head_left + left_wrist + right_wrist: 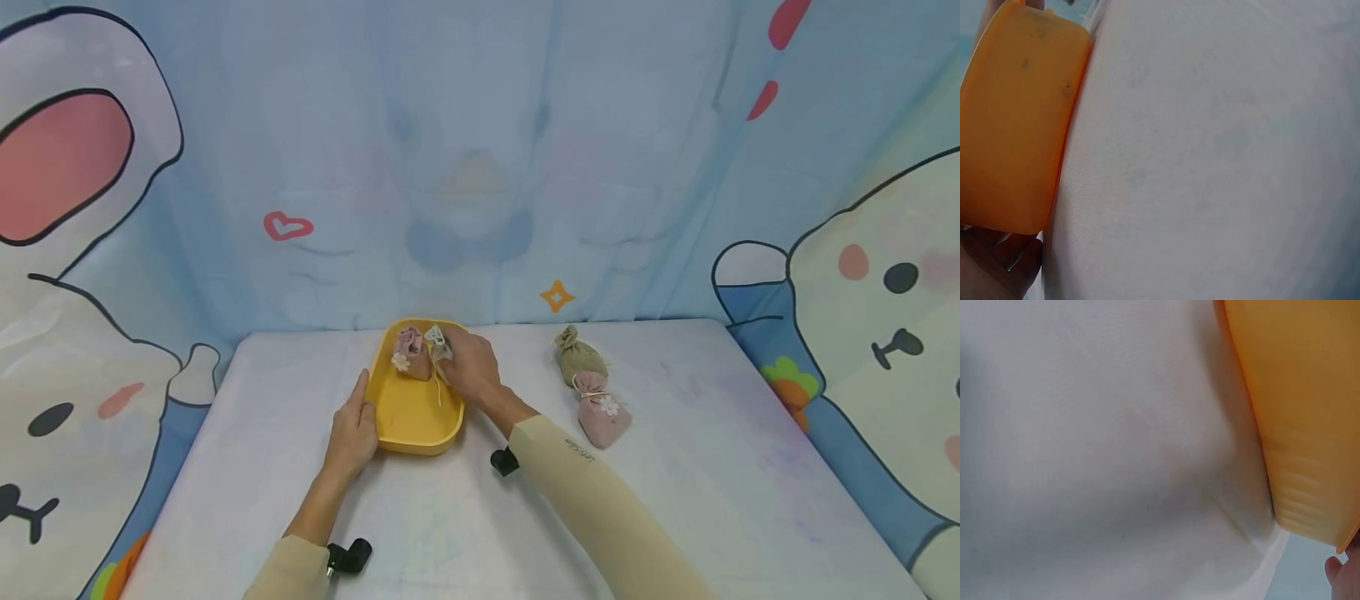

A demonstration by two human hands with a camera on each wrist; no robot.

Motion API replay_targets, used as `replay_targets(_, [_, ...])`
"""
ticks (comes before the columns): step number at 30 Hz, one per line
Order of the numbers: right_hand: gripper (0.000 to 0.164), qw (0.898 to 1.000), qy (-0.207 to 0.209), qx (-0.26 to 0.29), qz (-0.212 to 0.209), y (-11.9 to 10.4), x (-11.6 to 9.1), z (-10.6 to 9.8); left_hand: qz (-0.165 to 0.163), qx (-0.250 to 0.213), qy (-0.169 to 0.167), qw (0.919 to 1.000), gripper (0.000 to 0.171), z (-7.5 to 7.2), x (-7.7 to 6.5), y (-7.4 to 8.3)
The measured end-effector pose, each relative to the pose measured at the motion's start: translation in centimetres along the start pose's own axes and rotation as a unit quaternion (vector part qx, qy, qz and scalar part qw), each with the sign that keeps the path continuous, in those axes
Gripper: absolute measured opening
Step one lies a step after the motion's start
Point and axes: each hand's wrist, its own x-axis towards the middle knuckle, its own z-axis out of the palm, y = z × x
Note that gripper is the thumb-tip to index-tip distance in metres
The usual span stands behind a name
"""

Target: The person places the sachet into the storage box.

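Note:
A yellow tray [412, 425] stands near the table's back edge, its side wall also large in both wrist views. My left hand [352, 429] rests against the tray's left outer side, fingers extended along it. Over the far right of the tray, my right hand [468, 362] pinches a pale grey drawstring pouch [438, 343], partly covered by the fingers. Beside it in the tray lies a pink drawstring pouch [411, 354] with a white flower. In the right wrist view only a bit of the right hand [1347, 575] shows, by the tray's rim.
To the right on the white table [285, 400] lie a green drawstring pouch [581, 358] and, touching it in front, another pink pouch [603, 417] with a white flower. A blue cartoon curtain [480, 167] hangs right behind the table.

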Motion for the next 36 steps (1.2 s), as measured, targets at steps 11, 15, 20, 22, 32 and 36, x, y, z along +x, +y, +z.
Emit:
replay_targets(11, [0.055,1.0,-0.002,0.028,-0.002,-0.3,-0.5,-0.8,-0.004,-0.003,-0.003,1.0,0.057,-0.2,-0.1,0.2])
replay_targets(15, [0.054,0.999,0.009,0.041,-0.022,-0.4,-1.1,-1.6,-0.002,-0.006,-0.005,1.0,0.057,-0.2,-0.1,0.2])
replay_targets(20, [0.048,0.997,0.031,0.066,-0.037,0.1,-2.1,-2.5,-0.001,-0.006,-0.007,1.0,0.057,-0.2,-0.2,0.1])
replay_targets(22, [0.048,0.996,0.038,0.067,-0.04,0.5,-2.6,-2.8,-0.001,-0.007,-0.007,0.9999,0.057,-0.2,-0.1,0.1])
replay_targets(32, [0.046,0.992,0.093,0.061,-0.064,3.1,-4.4,-4.7,0.003,0.002,-0.006,1.0,0.056,-0.2,-0.2,0.0])
replay_targets(36, [0.045,0.989,0.122,0.05,-0.073,4.4,-4.7,-5.7,0.005,-0.001,-0.007,1.0,0.056,-0.2,-0.2,0.1])
